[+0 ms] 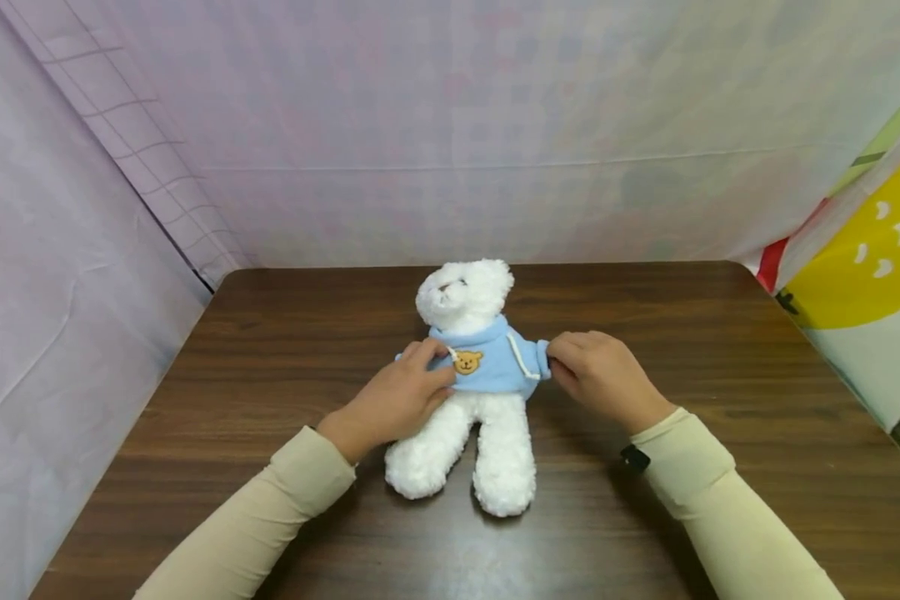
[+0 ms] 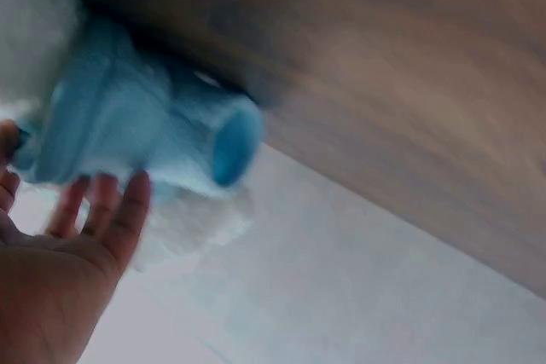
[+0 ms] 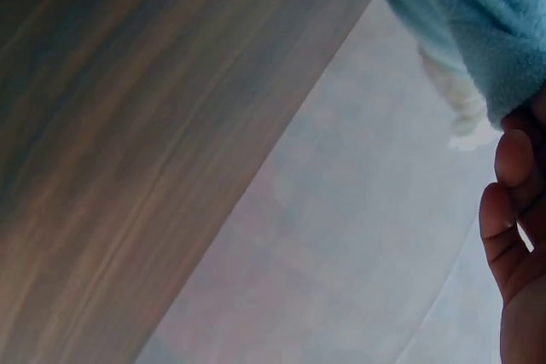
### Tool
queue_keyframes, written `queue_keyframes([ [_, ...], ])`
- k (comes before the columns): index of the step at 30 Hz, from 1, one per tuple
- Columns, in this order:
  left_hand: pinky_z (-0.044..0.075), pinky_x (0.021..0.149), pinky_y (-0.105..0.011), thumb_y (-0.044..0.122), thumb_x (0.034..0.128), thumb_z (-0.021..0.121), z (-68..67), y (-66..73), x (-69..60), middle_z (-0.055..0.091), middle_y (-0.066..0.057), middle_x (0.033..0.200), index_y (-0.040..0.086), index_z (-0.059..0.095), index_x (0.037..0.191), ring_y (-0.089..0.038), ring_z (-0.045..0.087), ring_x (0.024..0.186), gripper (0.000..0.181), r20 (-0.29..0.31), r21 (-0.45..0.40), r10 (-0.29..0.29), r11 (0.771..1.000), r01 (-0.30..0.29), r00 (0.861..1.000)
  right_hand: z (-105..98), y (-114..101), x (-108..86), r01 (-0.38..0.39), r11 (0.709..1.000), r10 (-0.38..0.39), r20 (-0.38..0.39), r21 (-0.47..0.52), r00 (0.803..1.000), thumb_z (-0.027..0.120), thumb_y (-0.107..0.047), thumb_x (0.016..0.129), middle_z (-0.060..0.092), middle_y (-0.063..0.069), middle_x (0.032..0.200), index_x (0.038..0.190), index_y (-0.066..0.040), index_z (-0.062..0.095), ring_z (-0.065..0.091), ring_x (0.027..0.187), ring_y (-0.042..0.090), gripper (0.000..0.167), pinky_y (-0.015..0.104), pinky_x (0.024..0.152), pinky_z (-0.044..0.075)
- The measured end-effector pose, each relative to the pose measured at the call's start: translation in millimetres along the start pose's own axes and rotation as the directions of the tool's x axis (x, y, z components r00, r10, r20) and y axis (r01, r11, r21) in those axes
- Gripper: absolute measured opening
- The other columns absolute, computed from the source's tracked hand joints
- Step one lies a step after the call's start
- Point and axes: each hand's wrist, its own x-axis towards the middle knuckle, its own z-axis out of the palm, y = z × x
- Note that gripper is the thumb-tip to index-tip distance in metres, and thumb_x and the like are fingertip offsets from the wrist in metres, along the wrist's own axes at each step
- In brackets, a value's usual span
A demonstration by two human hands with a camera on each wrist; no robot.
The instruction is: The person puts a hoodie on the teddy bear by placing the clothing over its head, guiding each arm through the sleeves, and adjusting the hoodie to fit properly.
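Observation:
A white plush teddy bear [image 1: 467,293] lies on its back, head toward the far table edge and turned left. It wears a light blue hoodie [image 1: 495,367] with white drawstrings and a brown bear-face patch. My left hand [image 1: 401,392] grips the hoodie's front beside the patch, fingers on the cloth and thumb near the hem. In the left wrist view, the near sleeve [image 2: 235,147] has an open cuff with no paw showing. My right hand [image 1: 603,375] pinches the other sleeve's cuff [image 3: 516,83] and holds that sleeve out sideways; its fingertips are partly hidden.
The bear is on a dark brown wooden table [image 1: 285,333] with rounded far corners. A pale patterned curtain [image 1: 495,167] hangs right behind it. White cloth [image 1: 60,250] stands at the left, and a printed cloth with a yellow shape [image 1: 870,275] at the right.

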Motion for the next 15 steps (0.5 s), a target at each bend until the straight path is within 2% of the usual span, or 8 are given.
queue_keyframes([
  [4, 0.050, 0.081, -0.034, 0.016, 0.0997, 0.062, -9.4, -7.4, -3.9, 0.050, -0.012, 0.129, 0.012, 0.054, 0.092, -0.026, 0.055, 0.109, 0.012, 0.046, 0.018, 0.083, 0.996, -0.084, 0.995, -2, 12, -3.8, -0.051, 0.998, 0.052, -0.010, 0.019, 0.999, 0.068, 0.003, 0.081, 0.063, 0.002, 0.078, 0.084, -0.008, 0.062, 0.057, 0.065, 0.016, 0.013, 0.039, 0.059, 0.049],
  [8, 0.050, 0.084, -0.037, 0.014, 0.0990, 0.062, -13.7, -9.1, -6.1, 0.051, -0.015, 0.132, 0.011, 0.052, 0.090, -0.029, 0.057, 0.113, 0.014, 0.066, 0.010, 0.106, 0.994, -0.106, 0.992, -2, 17, -4.5, -0.092, 0.995, 0.092, -0.008, 0.037, 0.996, 0.069, 0.003, 0.084, 0.063, 0.001, 0.079, 0.084, -0.010, 0.062, 0.056, 0.065, 0.013, 0.014, 0.036, 0.058, 0.049],
  [12, 0.051, 0.084, -0.039, 0.016, 0.0985, 0.063, -7.1, -7.3, -4.8, 0.051, -0.015, 0.129, 0.011, 0.057, 0.094, -0.028, 0.057, 0.107, 0.009, 0.027, 0.013, 0.101, 0.995, -0.101, 0.995, -4, 12, -7.6, -0.098, 0.995, 0.098, 0.010, 0.025, 0.995, 0.072, 0.001, 0.084, 0.063, 0.000, 0.081, 0.086, -0.010, 0.064, 0.056, 0.066, 0.012, 0.014, 0.035, 0.058, 0.049],
  [15, 0.051, 0.083, -0.040, 0.019, 0.0978, 0.065, -3.5, -6.1, -4.1, 0.051, -0.014, 0.126, 0.012, 0.062, 0.099, -0.028, 0.057, 0.105, 0.007, -0.007, 0.023, 0.089, 0.996, -0.089, 0.996, -7, 5, -11.5, -0.074, 0.997, 0.074, 0.010, 0.003, 0.997, 0.075, -0.004, 0.082, 0.063, 0.000, 0.081, 0.087, -0.010, 0.065, 0.057, 0.066, 0.013, 0.012, 0.035, 0.058, 0.050],
])
